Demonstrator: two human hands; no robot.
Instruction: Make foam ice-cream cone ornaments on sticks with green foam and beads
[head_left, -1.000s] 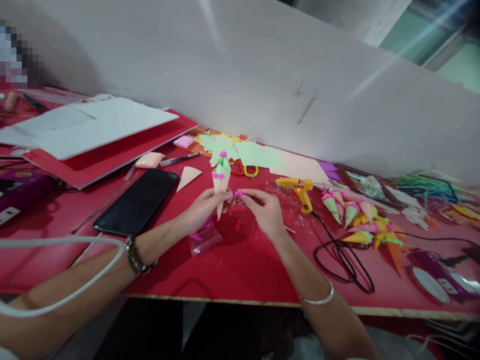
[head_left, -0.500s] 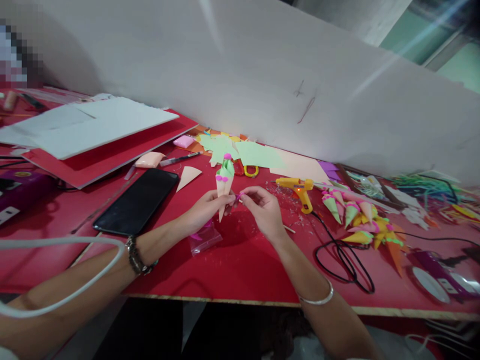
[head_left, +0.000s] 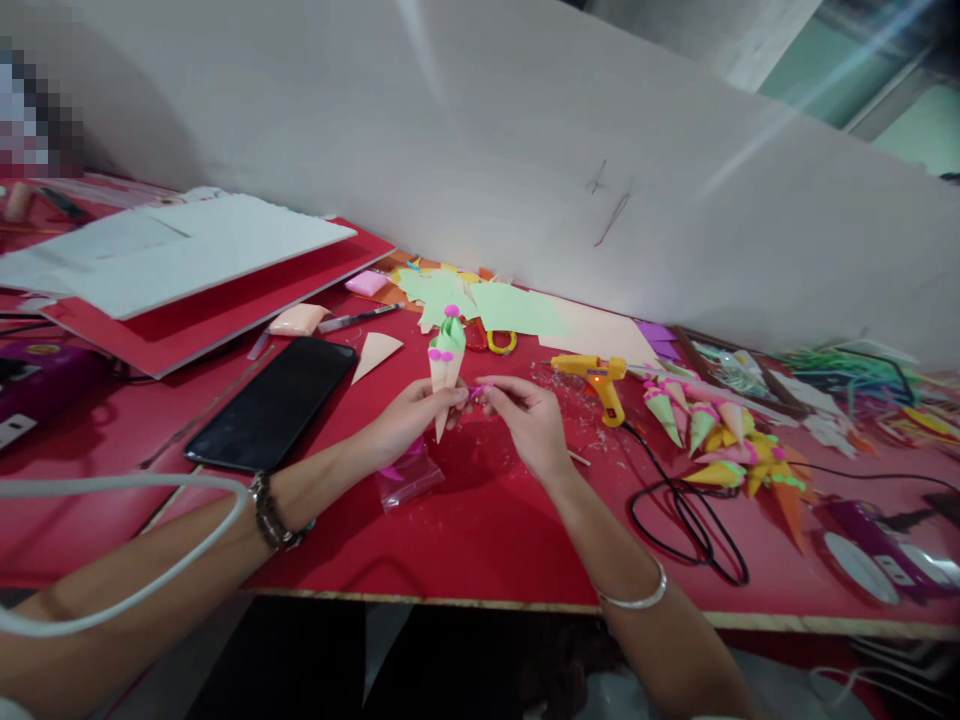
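My left hand (head_left: 409, 415) is closed around the lower part of a peach paper cone (head_left: 444, 372), held upright with a green top and pink dots. Just to its right, my right hand (head_left: 525, 420) pinches a tiny pink piece (head_left: 475, 391) between thumb and fingers, close to the cone's side. Under both hands lies a small clear plastic bag (head_left: 409, 478) with pink bits in it, on the red table (head_left: 480, 520).
A black phone (head_left: 274, 403) lies left of my hands. A yellow glue gun (head_left: 598, 380) with its black cord (head_left: 686, 520) sits to the right, beside a heap of finished paper cones (head_left: 724, 440). Green paper sheets (head_left: 510, 308), scissors (head_left: 491, 340) and white boards (head_left: 172, 250) lie behind.
The cone tilted slightly right and came back upright. My right hand stayed pinched beside it, shifting only a little.
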